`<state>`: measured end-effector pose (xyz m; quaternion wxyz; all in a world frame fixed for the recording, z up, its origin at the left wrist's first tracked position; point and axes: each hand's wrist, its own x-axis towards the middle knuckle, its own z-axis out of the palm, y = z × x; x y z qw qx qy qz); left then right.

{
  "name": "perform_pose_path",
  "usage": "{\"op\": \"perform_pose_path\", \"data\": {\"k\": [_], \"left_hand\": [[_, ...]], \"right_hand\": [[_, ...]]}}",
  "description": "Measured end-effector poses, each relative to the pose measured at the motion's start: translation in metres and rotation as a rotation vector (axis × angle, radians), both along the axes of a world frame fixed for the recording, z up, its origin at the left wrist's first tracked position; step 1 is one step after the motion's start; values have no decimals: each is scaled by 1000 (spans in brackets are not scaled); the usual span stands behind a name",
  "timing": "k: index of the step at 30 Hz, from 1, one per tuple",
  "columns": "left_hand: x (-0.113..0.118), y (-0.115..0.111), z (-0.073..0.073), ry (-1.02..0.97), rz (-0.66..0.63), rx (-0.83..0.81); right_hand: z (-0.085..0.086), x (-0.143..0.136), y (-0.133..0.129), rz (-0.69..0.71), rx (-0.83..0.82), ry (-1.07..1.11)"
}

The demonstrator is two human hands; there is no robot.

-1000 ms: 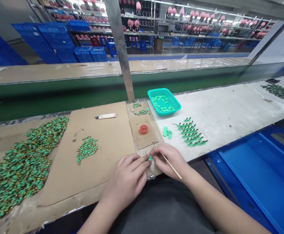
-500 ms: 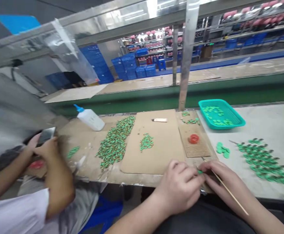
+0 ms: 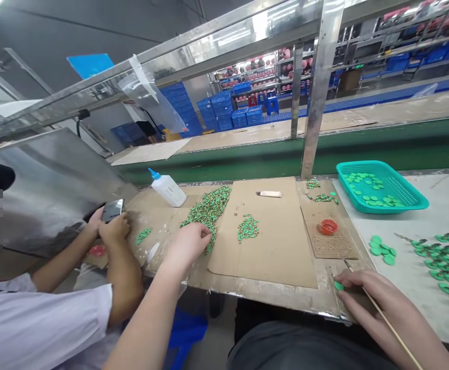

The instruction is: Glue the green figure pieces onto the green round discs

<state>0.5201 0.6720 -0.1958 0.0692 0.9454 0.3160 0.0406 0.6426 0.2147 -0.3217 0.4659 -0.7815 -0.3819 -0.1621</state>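
My left hand [image 3: 188, 245] is at the near edge of a heap of small green-and-brown pieces [image 3: 211, 205], its fingers curled together. Whatever may be between its fingertips is hidden. My right hand [image 3: 382, 303], by the table's front edge, pinches a green disc [image 3: 339, 285] between thumb and finger. A thin wooden stick [image 3: 388, 324] also lies in that hand, slanting back over the palm. Beyond it, an open red cap [image 3: 328, 227] stands on a small cardboard piece [image 3: 334, 250]. Loose green discs [image 3: 382, 250] lie to its right.
A smaller cluster of pieces [image 3: 248, 227] and a small light-handled tool [image 3: 269, 194] lie on a cardboard sheet [image 3: 274, 246]. Nearby are a glue bottle [image 3: 169, 190], a teal basket [image 3: 382, 186] of discs, and rows of green assemblies [image 3: 446, 267]. A co-worker [image 3: 112, 231] holds a phone at left.
My left hand has moved left from beside my right hand to the heap of small pieces. My right hand keeps the disc and stick. The camera view has shifted left.
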Motion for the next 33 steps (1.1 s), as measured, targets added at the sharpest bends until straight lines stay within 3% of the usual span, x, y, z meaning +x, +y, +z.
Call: {"op": "perform_pose_path", "data": {"k": [8, 14, 17, 20, 24, 29, 33], "left_hand": [[4, 5, -4, 10, -77, -34], [-2, 9, 0, -212, -144, -76], [-6, -1, 6, -339, -172, -162], [-7, -30, 10, -449, -267, -276], [-5, -95, 8, -546, -453, -414], [-1, -168, 2, -619, -798, -458], [10, -199, 7, -643, -1032, -364]], "right_hand": [[3, -1, 0, 0, -8, 39], [3, -3, -5, -38, 32, 122], [1, -3, -7, -55, 68, 128], [7, -5, -5, -80, 135, 59], [40, -22, 6, -13, 193, 92], [84, -43, 30, 168, 214, 549], [92, -43, 32, 334, 326, 958]]}}
